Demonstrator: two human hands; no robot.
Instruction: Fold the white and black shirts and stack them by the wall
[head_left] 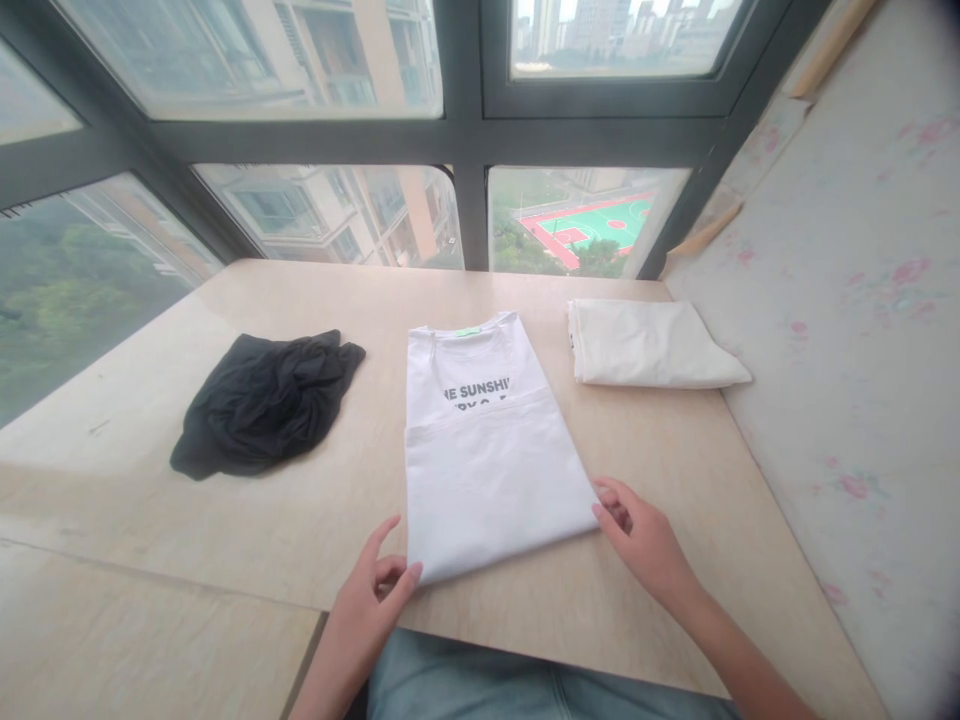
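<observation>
- A folded white T-shirt lies flat in the middle of a beige, marble-patterned countertop, its neckline toward the window and its folded lower edge toward the person.
- Part of the dark printed lettering shows on its chest, "SUNSHI" being readable; the folded-up lower part covers the rest. A pale green patch shows inside the collar.
- The person's left hand is at the shirt's near left corner, thumb tip against the edge, index finger stretched out and apart from the thumb, the other fingers curled. Whether any fabric is pinched cannot be told.
- The right hand is at the near right corner, its thumb and bent fingers parted only slightly around the edge; whether they grip the cloth cannot be told.
- A crumpled black garment lies to the left, well apart from the shirt.
- A folded off-white cloth lies to the right, one pointed end close to the floral wallpaper.
- Behind the countertop stands a dark grey window frame; a green and red sports court shows through one pane.
</observation>
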